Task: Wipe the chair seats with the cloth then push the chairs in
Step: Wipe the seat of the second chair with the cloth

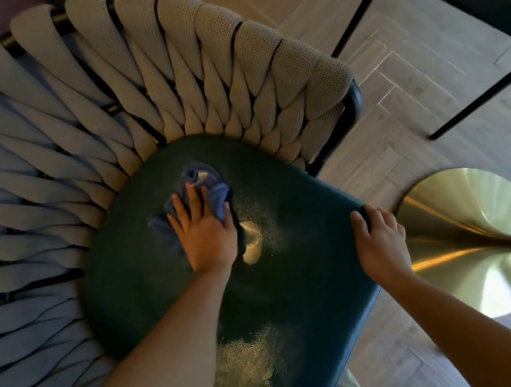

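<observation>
Our left hand [205,236] presses the cloth [214,197] with straight fingers; our right hand [380,239] seemingly grips the seat [298,288], steadying it.

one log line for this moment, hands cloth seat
stage: wipe | left hand: presses cloth on seat | right hand: grips seat edge

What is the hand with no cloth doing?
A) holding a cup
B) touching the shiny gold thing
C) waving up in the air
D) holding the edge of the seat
D: the right hand curls its fingers over the corner edge of the green seat, while the left hand presses the blue cloth flat on it.
</observation>
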`<state>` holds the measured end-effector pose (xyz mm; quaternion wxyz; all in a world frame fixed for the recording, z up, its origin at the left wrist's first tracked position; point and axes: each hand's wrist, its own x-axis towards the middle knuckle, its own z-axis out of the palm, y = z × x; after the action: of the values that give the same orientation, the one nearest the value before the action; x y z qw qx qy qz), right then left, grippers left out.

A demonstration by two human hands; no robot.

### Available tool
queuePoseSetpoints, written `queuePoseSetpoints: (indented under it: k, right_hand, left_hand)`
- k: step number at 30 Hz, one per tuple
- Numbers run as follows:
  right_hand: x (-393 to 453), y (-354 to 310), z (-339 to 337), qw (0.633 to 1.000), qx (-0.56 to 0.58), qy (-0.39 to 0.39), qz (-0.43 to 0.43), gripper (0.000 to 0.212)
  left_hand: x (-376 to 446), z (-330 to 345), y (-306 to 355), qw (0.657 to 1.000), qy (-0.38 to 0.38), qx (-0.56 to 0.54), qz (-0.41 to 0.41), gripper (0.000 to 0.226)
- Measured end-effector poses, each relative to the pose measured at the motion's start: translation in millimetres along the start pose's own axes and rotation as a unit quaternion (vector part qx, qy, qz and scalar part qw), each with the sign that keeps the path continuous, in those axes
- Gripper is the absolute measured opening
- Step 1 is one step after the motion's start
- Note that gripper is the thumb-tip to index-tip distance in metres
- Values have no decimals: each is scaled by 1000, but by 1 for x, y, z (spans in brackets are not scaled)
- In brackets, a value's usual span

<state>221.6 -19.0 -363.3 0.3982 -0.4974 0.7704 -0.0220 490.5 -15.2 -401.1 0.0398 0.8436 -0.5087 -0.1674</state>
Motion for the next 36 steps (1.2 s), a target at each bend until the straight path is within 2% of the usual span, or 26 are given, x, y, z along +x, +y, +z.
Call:
queuePoseSetpoints:
  k: [2,3,5,7,9,10,12,15,17,18,20,21,23,25,26,30,36]
  right_hand:
    - [0,0,0,1000,1,-1,0,61]
    - [0,0,0,1000,3,-1,-1,60]
    - [0,-1,0,1000,2,4,-2,60]
    - [0,-1,0,1000,3,6,-1,59]
    - [-1,-1,1,1000,7,7,-2,59]
    - [-1,0,1,1000,7,9,-4,58]
    - [0,0,1,1000,10,15,-4,58]
    - [0,0,1,1000,11,20,-5,58]
    - [1,1,0,1000,11,17,-6,57]
    - [1,2,-1,1000,11,14,-8,57]
    - [1,3,-4,1000,12,7,-12,56]
    - [0,3,-4,1000,13,5,-14,55]
    - [1,4,-4,1000,14,6,-18,55]
    - [1,5,-3,1000,14,5,-17,56]
    - [1,5,-2,1000,15,6,-17,56]
    - [-2,3,-1,1000,11,14,-22,57]
    - [-8,4,3,999,4,32,-23,59]
  left_hand:
    - [7,8,32,999,-12,-29,-39,66]
    - [6,11,43,999,-18,-28,-26,67]
    - [-7,15,50,997,-35,-1,70,69]
    - [-22,11,32,974,-62,36,214,68]
    - [-27,1,2,952,-72,59,292,65]
    - [-25,-3,-12,955,-59,64,284,63]
    - [-13,-7,-23,980,-28,56,188,59]
    - [2,0,13,999,-8,14,47,59]
    - [2,12,47,999,-20,2,37,62]
    - [-2,15,62,997,-28,7,67,63]
    - [-17,21,77,981,-50,29,187,64]
    - [-24,21,77,960,-64,45,268,63]
    - [-31,16,61,896,-88,85,427,63]
    - [-28,9,35,843,-100,112,516,65]
    - [-24,6,20,830,-102,123,535,65]
    - [-6,-11,-27,828,-115,150,529,66]
    - [9,-42,-102,893,-100,163,408,65]
